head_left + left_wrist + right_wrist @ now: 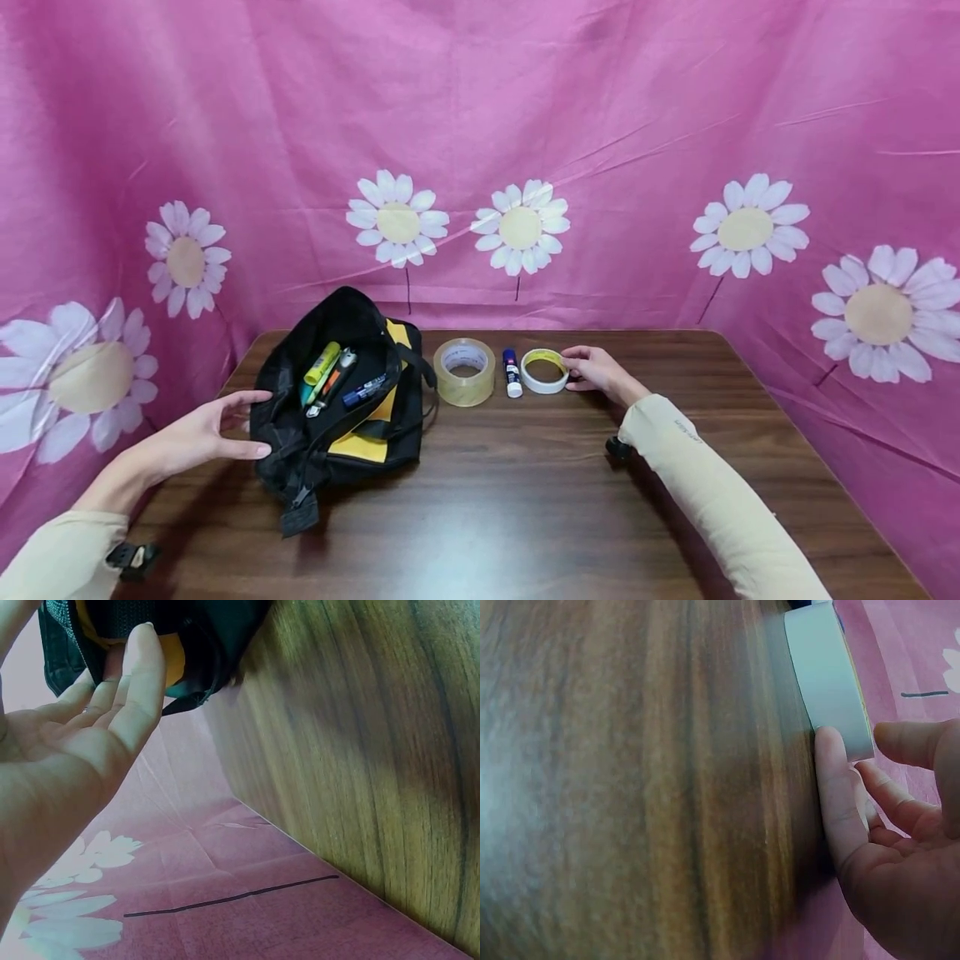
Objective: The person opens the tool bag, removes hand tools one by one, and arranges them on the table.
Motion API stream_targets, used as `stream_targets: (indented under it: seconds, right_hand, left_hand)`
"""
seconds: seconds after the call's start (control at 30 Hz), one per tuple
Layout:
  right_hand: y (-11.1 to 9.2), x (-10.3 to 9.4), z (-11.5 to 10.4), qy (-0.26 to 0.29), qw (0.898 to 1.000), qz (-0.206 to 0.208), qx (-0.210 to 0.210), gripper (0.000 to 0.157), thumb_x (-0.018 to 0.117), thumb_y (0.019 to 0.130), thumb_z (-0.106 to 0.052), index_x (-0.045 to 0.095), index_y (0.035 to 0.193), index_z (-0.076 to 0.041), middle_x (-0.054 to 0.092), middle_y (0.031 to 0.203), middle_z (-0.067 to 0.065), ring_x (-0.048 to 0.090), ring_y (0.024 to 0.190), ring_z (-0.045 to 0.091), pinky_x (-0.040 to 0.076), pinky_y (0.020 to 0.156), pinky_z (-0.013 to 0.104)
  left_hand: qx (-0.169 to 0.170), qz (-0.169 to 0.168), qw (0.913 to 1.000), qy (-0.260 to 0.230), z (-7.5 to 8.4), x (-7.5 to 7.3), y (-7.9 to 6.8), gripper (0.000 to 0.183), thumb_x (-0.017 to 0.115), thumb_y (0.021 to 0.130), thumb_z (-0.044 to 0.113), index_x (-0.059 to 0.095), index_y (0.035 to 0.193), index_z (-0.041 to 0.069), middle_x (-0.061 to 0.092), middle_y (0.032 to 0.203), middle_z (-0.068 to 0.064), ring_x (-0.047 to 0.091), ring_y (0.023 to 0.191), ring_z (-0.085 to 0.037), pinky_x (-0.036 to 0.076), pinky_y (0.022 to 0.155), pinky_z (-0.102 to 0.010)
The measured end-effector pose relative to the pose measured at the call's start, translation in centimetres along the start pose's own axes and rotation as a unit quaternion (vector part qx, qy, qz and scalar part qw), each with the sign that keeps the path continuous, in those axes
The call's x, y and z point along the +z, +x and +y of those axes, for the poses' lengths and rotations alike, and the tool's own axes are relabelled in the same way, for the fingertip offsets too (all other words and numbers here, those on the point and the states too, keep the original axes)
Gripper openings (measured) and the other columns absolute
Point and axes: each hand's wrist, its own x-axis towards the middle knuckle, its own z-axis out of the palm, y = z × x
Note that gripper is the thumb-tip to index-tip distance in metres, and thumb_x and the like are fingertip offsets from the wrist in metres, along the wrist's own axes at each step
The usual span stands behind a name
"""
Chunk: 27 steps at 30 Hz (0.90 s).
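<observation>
On the left of the table, a black and yellow zip bag (408,417) gapes toward me. Inside lie a yellow highlighter (322,364), a blue marker (365,390) and an orange-and-white slim tool (330,383). My left hand (195,429) touches the bag's left side, thumb and fingers spread wide; the left wrist view shows the fingertips at its zipped edge. My right hand (596,372) pinches the right edge of a white tape roll (545,387) with a yellow core, lying flat. In the right wrist view the thumb and a finger flank the roll's rim (829,682).
A wide clear packing tape roll (463,393) lies beside the bag. Between the two rolls is a blue-and-white glue stick (512,373). The brown wooden table (525,500) meets a pink flowered cloth (600,125) at its back and sides.
</observation>
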Motion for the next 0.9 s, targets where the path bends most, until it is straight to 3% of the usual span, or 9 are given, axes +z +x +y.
stream_targets:
  seconds: [0.2, 0.33, 0.57, 0.7, 0.9]
  right_hand:
    - [0.2, -0.6, -0.8, 0.009, 1.0, -0.028, 0.003, 0.049, 0.057, 0.104, -0.014, 0.041, 0.144, 0.01, 0.055, 0.107, 0.014, 0.054, 0.088, 0.014, 0.058, 0.078, 0.032]
    - [0.2, -1.6, -2.3, -0.013, 0.998, -0.054, 0.018, 0.055, 0.057, 0.104, -0.014, 0.034, 0.149, 0.006, 0.056, 0.116, 0.015, 0.059, 0.088, 0.015, 0.058, 0.078, 0.037]
    - [-0.7, -1.9, -8.6, -0.061, 0.996, -0.058, -0.042, 0.057, 0.059, 0.101, -0.004, 0.034, 0.151, 0.006, 0.05, 0.12, 0.016, 0.059, 0.086, 0.016, 0.055, 0.09, 0.047]
    - [-1.7, 0.4, -13.5, -0.065, 0.991, -0.08, -0.082, 0.055, 0.063, 0.1, -0.005, 0.041, 0.149, 0.001, 0.049, 0.132, 0.023, 0.062, 0.099, 0.022, 0.054, 0.091, 0.044]
    - [-3.1, 7.0, -19.4, -0.044, 0.978, -0.152, -0.134, 0.052, 0.067, 0.098, -0.008, 0.047, 0.146, -0.004, 0.05, 0.138, 0.019, 0.059, 0.117, 0.032, 0.053, 0.094, 0.045]
  left_hand:
    - [-0.001, 0.001, 1.0, 0.007, 0.2, -0.4, 0.2, 0.078, 0.082, 0.087, 0.021, 0.04, 0.148, -0.003, 0.047, 0.142, -0.027, 0.048, 0.123, -0.044, 0.046, 0.085, -0.019]
    - [0.0, -0.002, 1.0, 0.005, 0.3, -0.6, 0.4, 0.079, 0.082, 0.087, 0.022, 0.04, 0.149, -0.002, 0.047, 0.142, -0.027, 0.048, 0.124, -0.044, 0.044, 0.085, -0.017]
    - [-0.001, -0.008, 1.0, -0.002, 0.5, -0.5, 0.7, 0.08, 0.083, 0.086, 0.023, 0.04, 0.148, -0.002, 0.047, 0.14, -0.027, 0.048, 0.123, -0.042, 0.045, 0.085, -0.018]
    - [-0.002, -0.01, 0.9999, -0.006, 0.6, -0.5, 0.8, 0.081, 0.083, 0.085, 0.023, 0.04, 0.148, -0.002, 0.047, 0.14, -0.027, 0.047, 0.123, -0.042, 0.044, 0.086, -0.018]
    - [-0.007, -0.019, 0.9998, -0.002, 0.8, -0.6, 0.7, 0.082, 0.084, 0.084, 0.024, 0.04, 0.148, -0.004, 0.051, 0.136, -0.025, 0.049, 0.12, -0.039, 0.046, 0.086, -0.021]
